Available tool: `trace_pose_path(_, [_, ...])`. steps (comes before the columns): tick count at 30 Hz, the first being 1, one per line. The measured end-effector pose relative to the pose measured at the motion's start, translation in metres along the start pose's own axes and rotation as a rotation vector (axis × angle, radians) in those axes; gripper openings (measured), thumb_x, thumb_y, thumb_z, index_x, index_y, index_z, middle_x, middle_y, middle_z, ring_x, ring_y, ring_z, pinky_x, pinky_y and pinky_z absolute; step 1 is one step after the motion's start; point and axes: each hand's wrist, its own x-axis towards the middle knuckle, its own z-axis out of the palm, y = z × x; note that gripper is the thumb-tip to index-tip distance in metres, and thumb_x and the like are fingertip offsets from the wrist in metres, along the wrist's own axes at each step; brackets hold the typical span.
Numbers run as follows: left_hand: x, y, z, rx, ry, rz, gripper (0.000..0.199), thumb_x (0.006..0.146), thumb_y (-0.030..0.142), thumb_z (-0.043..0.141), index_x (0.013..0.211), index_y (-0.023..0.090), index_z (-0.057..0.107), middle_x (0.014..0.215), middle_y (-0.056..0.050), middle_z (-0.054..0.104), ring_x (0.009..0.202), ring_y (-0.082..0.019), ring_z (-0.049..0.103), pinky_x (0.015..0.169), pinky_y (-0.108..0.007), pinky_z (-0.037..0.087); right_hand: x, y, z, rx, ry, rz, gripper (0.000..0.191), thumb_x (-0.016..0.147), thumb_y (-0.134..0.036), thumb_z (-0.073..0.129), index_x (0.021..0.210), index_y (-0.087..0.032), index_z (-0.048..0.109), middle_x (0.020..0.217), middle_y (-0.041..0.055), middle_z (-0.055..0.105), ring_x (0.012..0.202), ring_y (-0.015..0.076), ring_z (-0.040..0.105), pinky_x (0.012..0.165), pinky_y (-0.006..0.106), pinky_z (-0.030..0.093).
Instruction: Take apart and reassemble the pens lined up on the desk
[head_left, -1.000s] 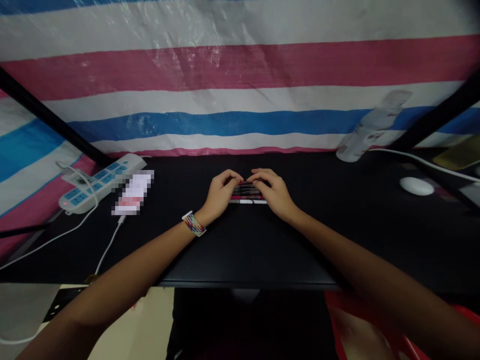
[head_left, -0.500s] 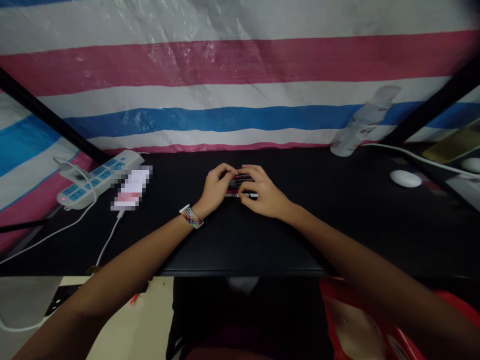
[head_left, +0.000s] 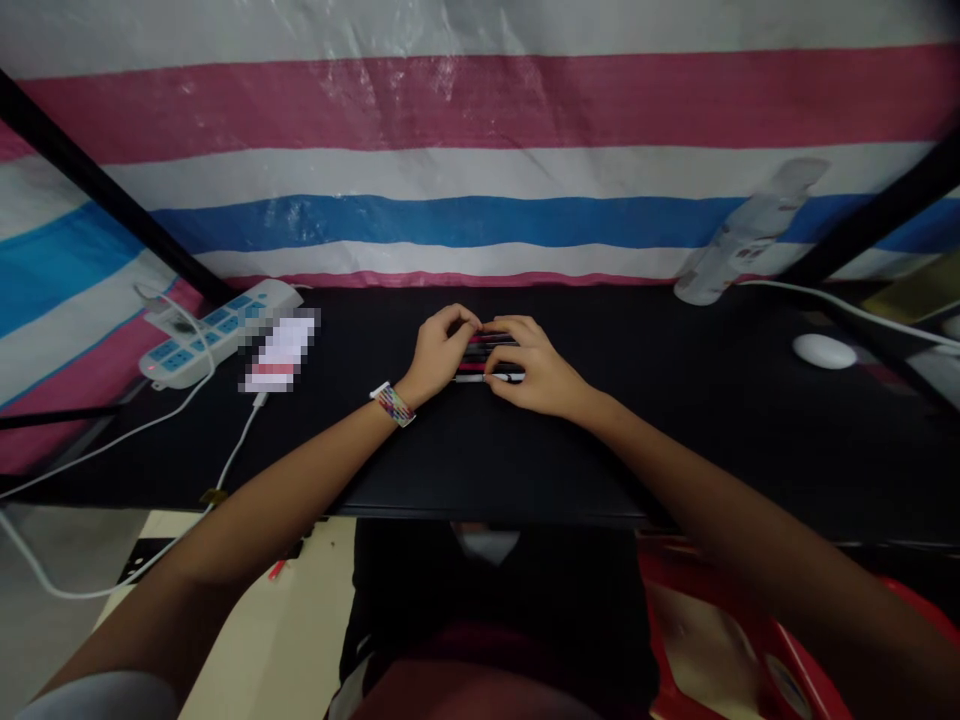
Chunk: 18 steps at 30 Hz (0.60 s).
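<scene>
Several slim pens, dark ones with some red or pink among them, lie side by side on the black table between my hands. Nearest me in this row is a white pen. My left hand curves around the left ends, its thumb and forefinger pinched together at the farthest pen. From the right, my right hand bends over the row, with fingertips at the white pen and other fingers at the far side. Both hands' fingertips almost meet at the back. A multicoloured woven band circles my left wrist.
On the left are a white power strip with blue sockets and a blurred phone on a charging cable. A clear bottle and a white mouse stand on the right. Striped plastic sheeting hangs behind the black table.
The whole view has shifted, so the table sits slightly higher and farther right. The hands stay around the pens, and more of the row shows between them.
</scene>
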Motion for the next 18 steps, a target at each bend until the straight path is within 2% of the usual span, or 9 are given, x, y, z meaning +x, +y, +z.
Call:
trace_pose_path(7, [0.001,0.002,-0.004,0.064,0.002,0.096,0.015,0.098,0.020,0.060,0.085,0.022,0.068,0.090,-0.004,0.072,0.090,-0.021,0.067,0.092,-0.038,0.053,-0.001,0.005,-0.004,-0.052,-0.040,-0.017,0.010,0.083,-0.019,0.083,0.085,-0.027,0.080,0.146,0.0081,0.068,0.149,0.0397,0.049,0.122,0.067,0.042])
trace_pose_path(11, [-0.001,0.011,-0.009,0.114,-0.046,0.153,0.019,0.101,0.022,0.058,0.084,0.022,0.066,0.092,-0.005,0.072,0.094,-0.023,0.067,0.095,-0.039,0.052,0.000,0.006,-0.004,-0.004,-0.024,-0.035,0.008,0.083,-0.019,0.083,0.084,-0.027,0.079,0.142,0.0087,0.069,0.144,0.0379,0.053,0.121,0.064,0.045])
trace_pose_path(15, [-0.006,0.021,-0.011,0.207,-0.133,0.229,0.031,0.110,0.030,0.049,0.087,0.023,0.068,0.094,-0.006,0.073,0.095,-0.024,0.067,0.098,-0.042,0.049,0.004,0.001,-0.009,0.055,0.155,0.036,0.005,0.091,-0.022,0.075,0.088,-0.026,0.076,0.130,0.0096,0.075,0.122,0.0313,0.069,0.109,0.054,0.055])
trace_pose_path(18, [-0.008,0.023,-0.009,0.269,-0.155,0.288,0.019,0.108,0.032,0.057,0.097,0.023,0.069,0.102,-0.006,0.076,0.099,-0.025,0.067,0.100,-0.043,0.047,0.005,-0.001,-0.015,0.061,0.254,0.117,0.007,0.096,-0.027,0.070,0.092,-0.025,0.074,0.111,0.0084,0.078,0.103,0.0276,0.073,0.097,0.045,0.058])
